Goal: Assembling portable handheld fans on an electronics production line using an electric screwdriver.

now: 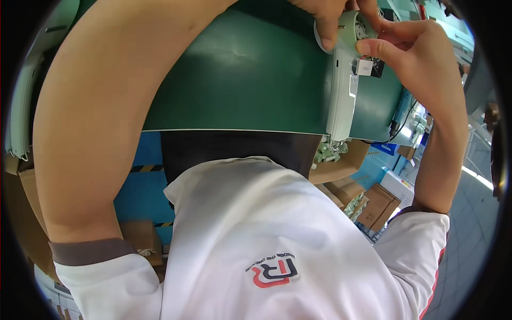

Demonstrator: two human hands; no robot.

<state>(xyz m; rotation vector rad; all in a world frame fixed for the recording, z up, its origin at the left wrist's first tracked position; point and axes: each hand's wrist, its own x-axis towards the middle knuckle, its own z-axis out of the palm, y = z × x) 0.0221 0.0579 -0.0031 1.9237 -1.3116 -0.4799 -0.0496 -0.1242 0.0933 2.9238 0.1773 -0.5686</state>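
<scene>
At the far right of the green tabletop lies a pale, long-handled appliance (pixel 342 98) with a round head (pixel 356 32). Inside the head's open ring, a pale part with openings shows. My left hand (pixel 326 21) closes on the head's left side, thumb pressed along it; its upper part leaves the picture. My right hand (pixel 408 45) pinches the head's right rim between thumb and fingers. Just below my right thumb is a small black part with a white label (pixel 365 68); whether it is joined to the appliance I cannot tell. A wire loop sticks out of the handle's near end.
A blue and black pen-shaped tool (pixel 399 114) with a cord lies right of the handle. Below the table edge (pixel 234 130) stand an open cardboard box (pixel 341 168) of pale parts and more cartons (pixel 377 207). Another long pale piece (pixel 22 112) is at far left.
</scene>
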